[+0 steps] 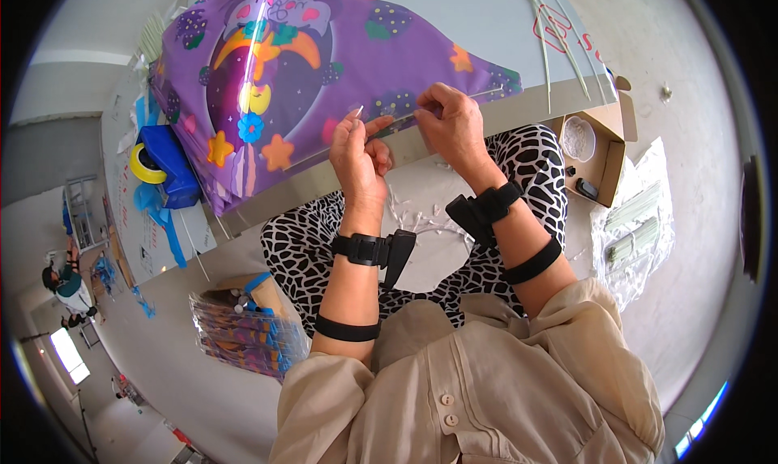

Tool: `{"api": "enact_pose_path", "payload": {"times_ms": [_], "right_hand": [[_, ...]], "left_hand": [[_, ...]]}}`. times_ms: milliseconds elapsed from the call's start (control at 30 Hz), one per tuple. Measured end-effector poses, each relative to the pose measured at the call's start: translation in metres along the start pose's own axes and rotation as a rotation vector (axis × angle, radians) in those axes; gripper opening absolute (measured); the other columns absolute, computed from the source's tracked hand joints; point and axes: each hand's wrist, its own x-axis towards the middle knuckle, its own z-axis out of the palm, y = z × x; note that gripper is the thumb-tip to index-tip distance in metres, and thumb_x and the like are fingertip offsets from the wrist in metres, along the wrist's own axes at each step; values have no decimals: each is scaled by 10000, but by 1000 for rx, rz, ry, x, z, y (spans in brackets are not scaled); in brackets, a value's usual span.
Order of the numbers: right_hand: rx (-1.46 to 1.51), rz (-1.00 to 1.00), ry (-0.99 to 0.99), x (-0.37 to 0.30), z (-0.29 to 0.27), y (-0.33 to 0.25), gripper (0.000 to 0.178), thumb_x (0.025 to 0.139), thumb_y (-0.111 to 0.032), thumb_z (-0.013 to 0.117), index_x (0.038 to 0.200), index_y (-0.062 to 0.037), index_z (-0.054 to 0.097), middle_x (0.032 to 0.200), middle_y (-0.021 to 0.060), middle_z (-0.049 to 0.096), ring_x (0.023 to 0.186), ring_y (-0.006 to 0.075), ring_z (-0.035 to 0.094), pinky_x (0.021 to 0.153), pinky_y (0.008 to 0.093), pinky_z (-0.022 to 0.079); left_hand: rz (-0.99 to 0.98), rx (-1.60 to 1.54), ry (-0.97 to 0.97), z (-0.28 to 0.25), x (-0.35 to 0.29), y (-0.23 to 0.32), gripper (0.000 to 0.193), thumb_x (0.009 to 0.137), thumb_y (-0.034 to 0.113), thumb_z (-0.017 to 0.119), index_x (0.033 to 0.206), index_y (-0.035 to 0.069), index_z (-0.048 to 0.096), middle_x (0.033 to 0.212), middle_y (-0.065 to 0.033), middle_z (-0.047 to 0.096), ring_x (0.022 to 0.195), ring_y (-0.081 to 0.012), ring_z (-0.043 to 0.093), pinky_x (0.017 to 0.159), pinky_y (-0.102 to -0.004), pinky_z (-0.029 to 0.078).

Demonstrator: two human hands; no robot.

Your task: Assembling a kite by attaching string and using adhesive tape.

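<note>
A purple kite sheet (324,51) printed with a cartoon figure, stars and flowers lies on the grey table (486,18), its lower edge at the table's front. My left hand (356,152) pinches a small pale strip at that edge, the strip's tip sticking up above the fingers. My right hand (454,124) pinches a thin white rod (478,95) that runs along the sheet's lower edge toward its right corner. Both wrists carry black straps.
A blue tape dispenser with a yellow roll (162,164) sits at the table's left. Thin white rods (551,34) lie at the right. An open cardboard box (600,148) and bagged rods (640,229) are on the floor at right; a bag of folded kites (243,334) at left.
</note>
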Motion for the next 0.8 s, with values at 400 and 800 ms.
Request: {"api": "enact_pose_path", "payload": {"times_ms": [400,800], "right_hand": [[-54,-18,-68,3,8,-4,131,669,-81,633,793,-49,604,729,83,603,780,289,594,670,389,478],[-333,-33,-119,9,16,-6,259,623,-173,734,784,-55,569,805,105,620,827,316,602,680,419,476]], "left_hand": [[29,40,18,-2,2,-7,252,972,251,437,1116,51,488,953,-182,654,461,-84,433,373,-223,305],[199,254,-23,3,1,-4,430,982,349,455,1250,15,425,890,-122,623,469,-49,428,382,-191,319]]}}
